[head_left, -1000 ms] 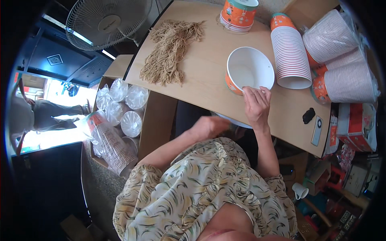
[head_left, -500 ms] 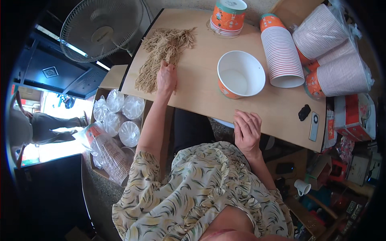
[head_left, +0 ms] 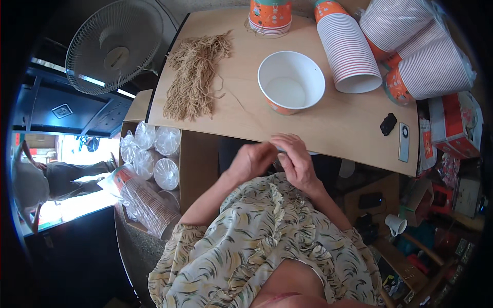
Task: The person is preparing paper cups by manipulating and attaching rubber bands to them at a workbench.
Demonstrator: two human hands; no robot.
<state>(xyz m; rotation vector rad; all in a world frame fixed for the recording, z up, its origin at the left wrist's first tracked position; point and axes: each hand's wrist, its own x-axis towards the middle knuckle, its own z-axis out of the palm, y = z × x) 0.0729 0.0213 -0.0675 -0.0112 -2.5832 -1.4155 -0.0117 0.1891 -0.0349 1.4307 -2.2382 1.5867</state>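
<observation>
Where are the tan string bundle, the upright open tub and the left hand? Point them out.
String bundle (head_left: 192, 82): head view, middle of its tangled strands.
Open tub (head_left: 287, 91): head view, its white inside bottom.
Left hand (head_left: 251, 161): head view, back of the hand.

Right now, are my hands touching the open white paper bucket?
No, the bucket stands on the table, apart from your left hand and right hand by the near edge.

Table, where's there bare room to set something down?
The biggest patch lies right of the tub, between the cup stack, the black item and the table's near edge. Between twine and tub it's bare except for a loose strand. The far right is crowded with the stack and bagged cups.
</observation>
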